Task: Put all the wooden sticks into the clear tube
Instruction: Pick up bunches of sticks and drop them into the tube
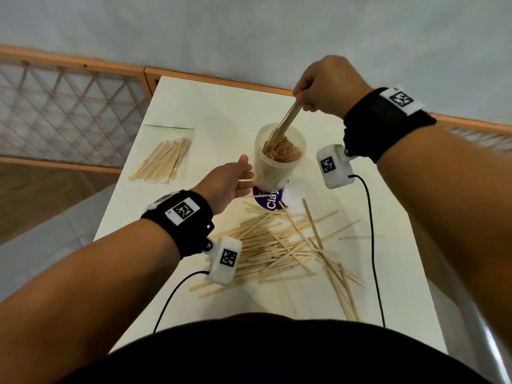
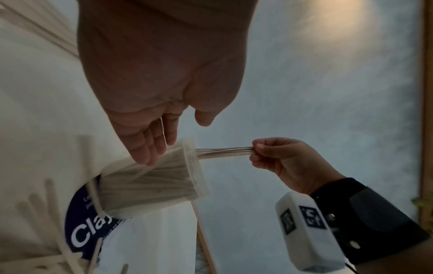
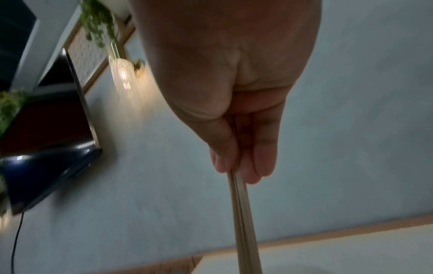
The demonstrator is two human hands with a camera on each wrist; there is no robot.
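The person stands at a white table (image 1: 199,112) with both arms stretched out over it. The right hand (image 1: 325,84) is raised above the clear tube (image 1: 277,162) and pinches a small bunch of sticks (image 1: 289,117) between thumb and fingertips; the bunch slants down and its lower ends are already inside the mouth of the tube. From the right wrist the same bunch (image 3: 242,218) runs straight down out of the closed fingertips. The tube stands upright near the middle of the table, on top of a purple round label (image 1: 270,199) with white letters, and it is already packed with many sticks whose tops show just below the rim. The left hand (image 1: 228,182) sits just beside the tube on its left, fingers straight and relaxed, fingertips close against the tube wall; from the left wrist the fingers (image 2: 145,146) seem to lie on the side of the tube (image 2: 150,178), though whether they truly touch it I cannot tell. A loose pile of sticks (image 1: 279,245) lies scattered on the table between the tube and the person's body, some crossing one another, a few strayed off to the right. Farther left on the table lies a clear plastic bag (image 1: 163,157) with more sticks inside it. Both wrists wear black bands with white camera boxes and thin black cables trailing toward the table's near edge.
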